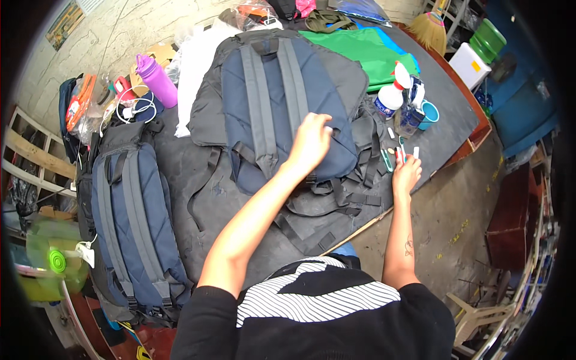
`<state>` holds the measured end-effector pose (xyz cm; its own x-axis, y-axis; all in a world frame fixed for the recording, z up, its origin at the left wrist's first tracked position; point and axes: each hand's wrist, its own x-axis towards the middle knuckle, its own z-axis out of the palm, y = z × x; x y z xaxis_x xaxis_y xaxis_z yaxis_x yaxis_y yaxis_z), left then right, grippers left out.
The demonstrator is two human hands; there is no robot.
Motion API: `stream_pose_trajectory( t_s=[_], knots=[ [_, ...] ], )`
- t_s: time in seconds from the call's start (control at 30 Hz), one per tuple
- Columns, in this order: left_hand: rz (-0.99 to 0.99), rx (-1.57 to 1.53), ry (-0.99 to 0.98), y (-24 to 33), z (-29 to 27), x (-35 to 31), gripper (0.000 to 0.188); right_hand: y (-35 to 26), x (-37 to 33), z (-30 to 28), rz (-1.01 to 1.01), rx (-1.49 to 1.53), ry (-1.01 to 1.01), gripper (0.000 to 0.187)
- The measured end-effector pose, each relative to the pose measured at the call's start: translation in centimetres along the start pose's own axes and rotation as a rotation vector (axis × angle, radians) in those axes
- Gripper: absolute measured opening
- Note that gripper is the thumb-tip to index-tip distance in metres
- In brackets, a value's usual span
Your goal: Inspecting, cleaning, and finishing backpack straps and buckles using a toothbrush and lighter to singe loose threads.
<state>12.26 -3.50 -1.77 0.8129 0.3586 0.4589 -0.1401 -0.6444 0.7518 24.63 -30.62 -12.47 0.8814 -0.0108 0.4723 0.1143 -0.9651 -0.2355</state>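
A navy backpack (324, 90) with two grey shoulder straps lies on the dark tabletop, over a wider dark grey padded piece (207, 114). My left hand (311, 144) is over its lower right part, fingers curled; whatever they hold, if anything, is hidden. At the table's right edge, my right hand (406, 174) has its fingers closed among small tools, on something I cannot make out. Beside it lie green thread snips (387, 161) and a small white piece (416, 152). Black webbing straps with buckles (365, 199) spread out below the backpack.
A second navy backpack (135, 210) lies at the left. A purple bottle (157, 83) and white cable stand behind it. Right of the backpack are a spray bottle (391, 93), a blue cup (428, 115) and green fabric (360, 54). A green fan (57, 260) is at far left.
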Motion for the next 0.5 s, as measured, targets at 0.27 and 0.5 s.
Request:
stream_pose_trajectory(
  t_s=[0.27, 0.5],
  knots=[
    [-0.313, 0.082, -0.208, -3.5, 2.1, 2.0, 0.031, -1.7, 1.7, -1.9, -0.233, 0.106, -0.139, 0.021],
    [-0.546, -0.526, -0.277, -5.1, 2.3, 3.2, 0.020, -7.4, 1.2, -3.8, 0.077, 1.351, -0.046, 0.018]
  ],
)
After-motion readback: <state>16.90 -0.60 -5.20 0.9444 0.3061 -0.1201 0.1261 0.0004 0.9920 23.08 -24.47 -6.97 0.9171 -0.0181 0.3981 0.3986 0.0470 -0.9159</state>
